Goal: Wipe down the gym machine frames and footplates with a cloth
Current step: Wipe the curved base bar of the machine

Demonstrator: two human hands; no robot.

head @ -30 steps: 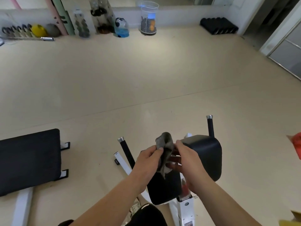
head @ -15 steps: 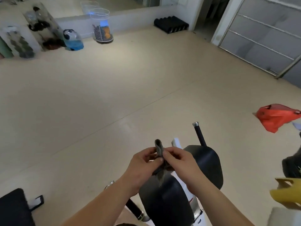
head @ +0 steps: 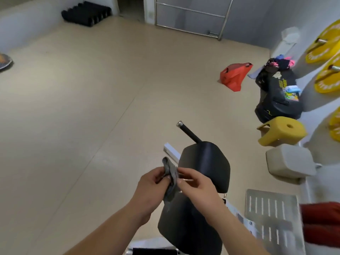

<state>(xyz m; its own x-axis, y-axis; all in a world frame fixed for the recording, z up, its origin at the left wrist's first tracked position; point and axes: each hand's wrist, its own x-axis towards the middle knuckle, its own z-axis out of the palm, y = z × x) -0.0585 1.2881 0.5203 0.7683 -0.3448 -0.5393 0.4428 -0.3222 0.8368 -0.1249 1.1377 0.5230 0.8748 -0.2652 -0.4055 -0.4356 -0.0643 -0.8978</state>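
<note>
Both bare hands meet low in the centre of the view, pinching a small grey crumpled cloth [head: 170, 178] between them. The left hand [head: 152, 186] closes thumb and fingers on the cloth's left side; the right hand [head: 196, 184] closes thumb and forefinger on its right edge, the other fingers curled. The cloth is bunched into a narrow strip whose long axis runs nearly up and down, from a rounded fold at 12 o'clock above the fingers to a loose tail hanging toward 6 o'clock below them.

Just behind the hands, toward 2 o'clock, sits the rounded black padded cushion [head: 206, 162] of the gym machine, and a second black pad [head: 185, 225] lies below the hands at 6 o'clock. A black handle bar with a silver cap [head: 187, 132] juts from the upper cushion, pointing up toward 11 o'clock. A white frame tube [head: 172, 150] shows at the cushion's left edge, slanting the same way. The cloth is held in the air, in front of the pads; whether it touches them cannot be told.

On the beige floor [head: 82, 116] at 2 o'clock lie a red plastic bag [head: 233, 76] and a black stuffed bag [head: 277, 96]. Near these, at 3 o'clock, stand a yellow stool [head: 281, 131] and a grey stool [head: 288, 163].
</note>
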